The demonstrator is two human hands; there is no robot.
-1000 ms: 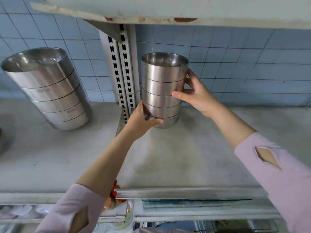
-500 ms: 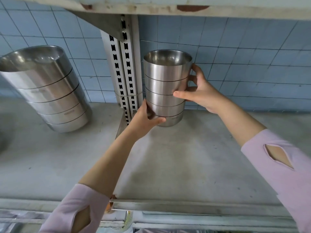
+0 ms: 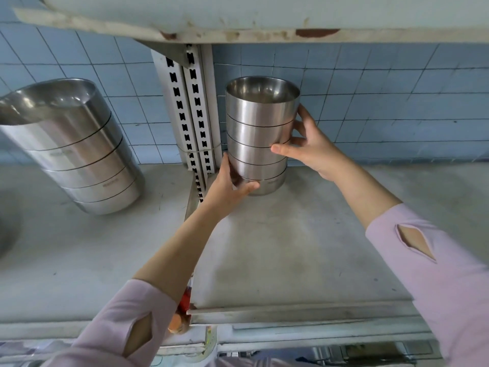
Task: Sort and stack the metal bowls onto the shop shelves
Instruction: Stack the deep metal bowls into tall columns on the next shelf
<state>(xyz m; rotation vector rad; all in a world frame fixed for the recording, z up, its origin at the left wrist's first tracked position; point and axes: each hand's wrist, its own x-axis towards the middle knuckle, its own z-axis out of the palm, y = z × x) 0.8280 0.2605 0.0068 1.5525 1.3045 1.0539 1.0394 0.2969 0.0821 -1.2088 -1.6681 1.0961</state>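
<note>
A tall stack of several nested metal bowls point(image 3: 260, 123) stands at the back of the grey shelf point(image 3: 291, 247), close to the blue tiled wall. My left hand point(image 3: 225, 186) grips the stack's lower left side, thumb across the bottom bowls. My right hand point(image 3: 309, 147) clasps its right side at mid height, thumb on the front, fingers behind. A second, wider stack of metal bowls point(image 3: 76, 149) stands on the neighbouring shelf to the left, untouched.
A slotted white upright point(image 3: 190, 112) with a bracket stands right beside the held stack's left side. The shelf above point(image 3: 264, 19) hangs low over the bowls. The rim of another metal vessel point(image 3: 8, 229) shows at the far left edge.
The stack has barely moved; it sits slightly further back against the wall. Both hands keep the same grip. My head has shifted, so the view changed a little.
</note>
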